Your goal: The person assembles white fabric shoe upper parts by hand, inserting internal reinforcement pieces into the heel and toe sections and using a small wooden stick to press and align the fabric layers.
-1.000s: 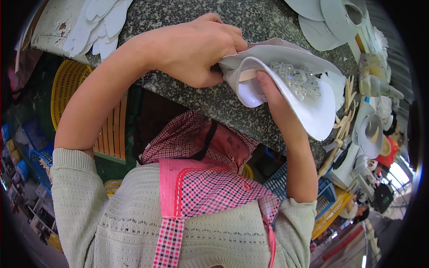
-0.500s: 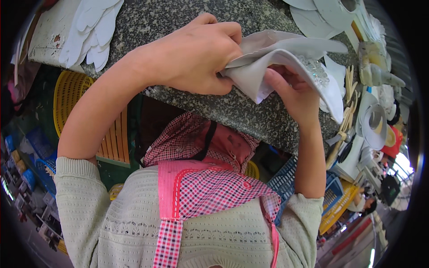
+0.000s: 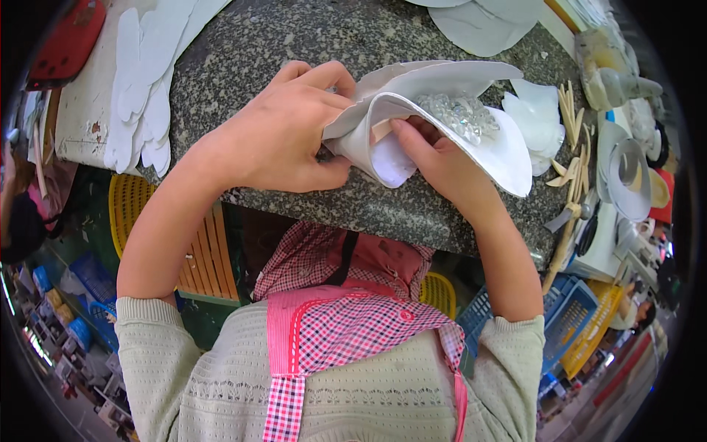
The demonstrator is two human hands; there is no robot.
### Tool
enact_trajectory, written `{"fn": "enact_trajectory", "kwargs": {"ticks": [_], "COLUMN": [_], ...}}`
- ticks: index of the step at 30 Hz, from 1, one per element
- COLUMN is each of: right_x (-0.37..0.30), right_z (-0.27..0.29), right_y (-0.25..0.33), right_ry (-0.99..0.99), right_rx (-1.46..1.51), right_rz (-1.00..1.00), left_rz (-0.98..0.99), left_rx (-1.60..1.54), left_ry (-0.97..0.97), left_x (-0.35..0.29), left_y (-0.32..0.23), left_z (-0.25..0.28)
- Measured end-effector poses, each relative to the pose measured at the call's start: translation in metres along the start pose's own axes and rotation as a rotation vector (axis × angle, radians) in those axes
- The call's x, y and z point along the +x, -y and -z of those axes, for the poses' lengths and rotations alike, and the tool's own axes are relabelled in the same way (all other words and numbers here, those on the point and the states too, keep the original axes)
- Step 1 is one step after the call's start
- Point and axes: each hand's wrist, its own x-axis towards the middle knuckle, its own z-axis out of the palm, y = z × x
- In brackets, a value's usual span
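A pale grey-white shoe upper point(image 3: 508, 160), curled over on itself, is held above the speckled stone worktop point(image 3: 243, 55). A cluster of clear crystal beads point(image 3: 460, 114) sits on its right part. My left hand point(image 3: 291, 136) is closed on the upper's left end, thumb below and fingers bent over. My right hand point(image 3: 449, 158) reaches into the fold from the right. Its thumb and fingers pinch a short, flat tan stick point(image 3: 381, 131) against the inside of the curled material. The right fingertips are partly hidden by the upper.
White sole-shaped sheets point(image 3: 136, 88) lie overlapped at the left, with larger white pieces point(image 3: 486, 26) at the back. Right of the upper are more white cut pieces point(image 3: 534, 118) and loose wooden sticks point(image 3: 578, 158). Below the worktop stand a yellow basket point(image 3: 121, 210) and a blue crate point(image 3: 578, 306).
The upper and both hands have shifted left and slightly lower in the picture, and the view itself has moved. The fold now faces me more openly, showing the tan stick and more of the beads.
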Motion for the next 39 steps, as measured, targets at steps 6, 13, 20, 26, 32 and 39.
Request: {"fn": "enact_trajectory", "kwargs": {"ticks": [6, 13, 20, 26, 32, 39], "right_x": [-0.019, -0.006, -0.007, -0.006, -0.041, -0.061], "right_z": [-0.014, 0.016, 0.023, 0.038, -0.003, -0.031], "right_y": [0.024, 0.007, 0.004, 0.025, 0.044, 0.053], "right_ry": [-0.175, 0.151, 0.249, 0.385, -0.152, -0.179], "right_rx": [-0.682, -0.992, -1.049, -0.500, 0.183, 0.834], "right_rz": [0.176, 0.294, 0.356, 0.465, 0.099, -0.072], "left_rz": [-0.011, 0.074, 0.073, 0.027, 0.192, 0.408], "left_rx": [0.045, 0.027, -0.010, -0.140, -0.961, -0.833], "left_ry": [0.019, 0.042, 0.049, 0.029, -0.158, -0.316], "left_x": [0.000, 0.007, 0.008, 0.014, 0.010, 0.025], "left_y": [-0.001, -0.004, -0.005, -0.001, -0.027, -0.068], "left_z": [0.000, 0.002, 0.007, 0.012, 0.024, 0.012]}}
